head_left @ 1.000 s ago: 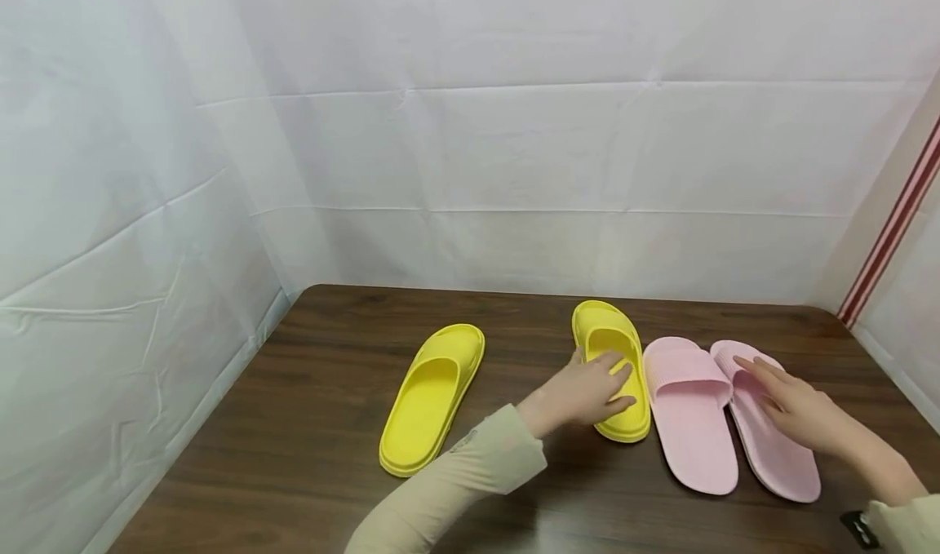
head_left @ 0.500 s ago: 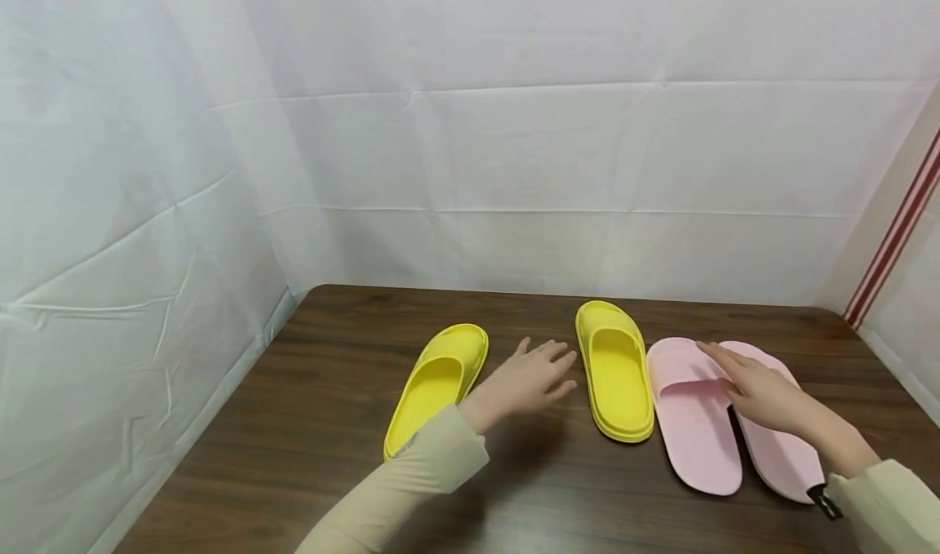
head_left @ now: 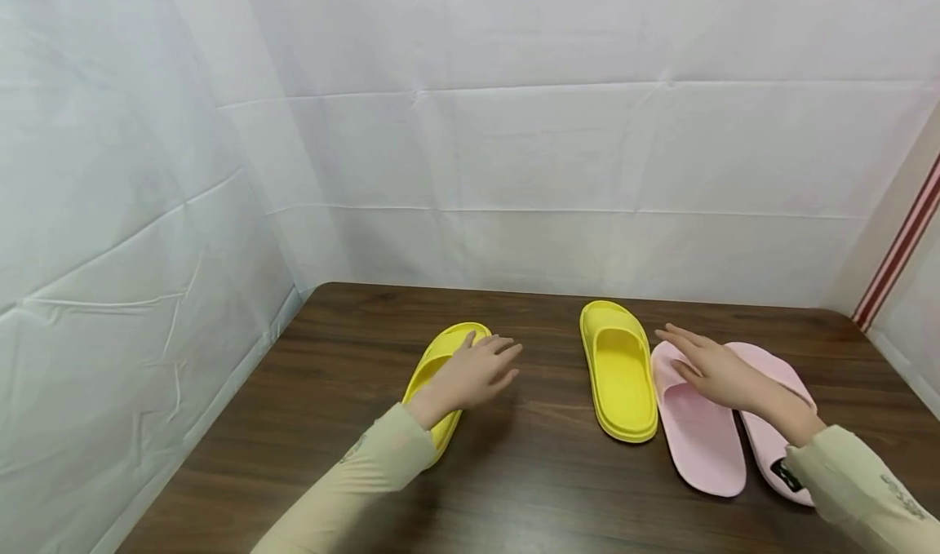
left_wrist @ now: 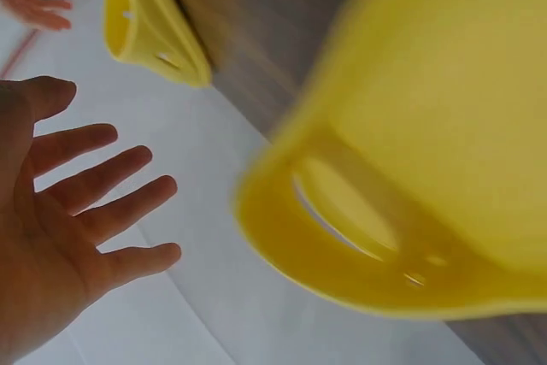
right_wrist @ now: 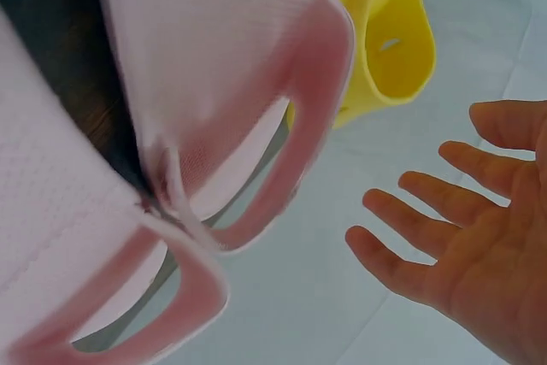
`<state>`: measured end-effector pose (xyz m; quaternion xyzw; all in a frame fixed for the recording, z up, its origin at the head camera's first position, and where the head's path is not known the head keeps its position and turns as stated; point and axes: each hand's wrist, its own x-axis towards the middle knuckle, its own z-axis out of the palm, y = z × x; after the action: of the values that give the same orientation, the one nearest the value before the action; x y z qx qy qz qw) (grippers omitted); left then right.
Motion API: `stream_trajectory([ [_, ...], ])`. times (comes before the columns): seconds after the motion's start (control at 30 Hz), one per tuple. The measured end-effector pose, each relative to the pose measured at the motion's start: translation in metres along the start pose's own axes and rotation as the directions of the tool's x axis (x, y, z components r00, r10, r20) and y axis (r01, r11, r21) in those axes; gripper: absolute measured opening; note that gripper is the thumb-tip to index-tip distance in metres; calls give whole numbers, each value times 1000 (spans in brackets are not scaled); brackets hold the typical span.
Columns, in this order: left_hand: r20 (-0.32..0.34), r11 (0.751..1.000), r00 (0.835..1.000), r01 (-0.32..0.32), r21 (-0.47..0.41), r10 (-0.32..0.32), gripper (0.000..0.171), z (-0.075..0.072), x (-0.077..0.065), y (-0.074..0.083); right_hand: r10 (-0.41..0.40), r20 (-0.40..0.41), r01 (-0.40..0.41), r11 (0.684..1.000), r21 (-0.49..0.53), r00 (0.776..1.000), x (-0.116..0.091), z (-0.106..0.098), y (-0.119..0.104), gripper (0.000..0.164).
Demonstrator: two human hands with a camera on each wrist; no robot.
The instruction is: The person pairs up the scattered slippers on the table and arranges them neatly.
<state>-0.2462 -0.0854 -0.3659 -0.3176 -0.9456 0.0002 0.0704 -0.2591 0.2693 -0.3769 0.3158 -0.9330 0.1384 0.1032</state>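
Overhanging edge of left yellow slipper (head_left: pixel 439 348) (seemingly untouched): left hand (head_left: pixel 468 374).

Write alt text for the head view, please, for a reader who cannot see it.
A person's open left hand hovers over a yellow slipper, the open right hand over a pink slipper, both slippers on a dark table. Another yellow slipper lies between the hands, another pink slipper at right; white sheeting behind.

Smooth, matt, plastic-looking yellow slippers (head_left: pixel 624 383) here, and the pink slippers (head_left: pixel 703 448) come in dull, textured cloth! Wood grain runs across the tabletop (head_left: pixel 543 480), smooth with a faint gloss, and the white backdrop (head_left: pixel 529 146) is creased, matt cloth.
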Motion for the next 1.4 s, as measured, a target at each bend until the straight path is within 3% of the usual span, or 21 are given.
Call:
stream_trajectory([
  [0.2,-63,1000,998,20,-16,-21,38,9,-18,-30,38,68,-38,999,-2,997,15,5,-4,44],
  [0.63,-62,995,993,97,-35,-99,42,26,-40,-69,95,159,-100,995,26,983,38,15,-2,51],
  [0.9,-98,998,994,53,-31,-56,41,30,-46,-73,134,235,-140,990,9,963,51,22,-7,53],
  [1.4,-208,995,976,-49,91,67,43,30,-65,-68,106,237,-110,994,4,966,57,27,-21,53],
])
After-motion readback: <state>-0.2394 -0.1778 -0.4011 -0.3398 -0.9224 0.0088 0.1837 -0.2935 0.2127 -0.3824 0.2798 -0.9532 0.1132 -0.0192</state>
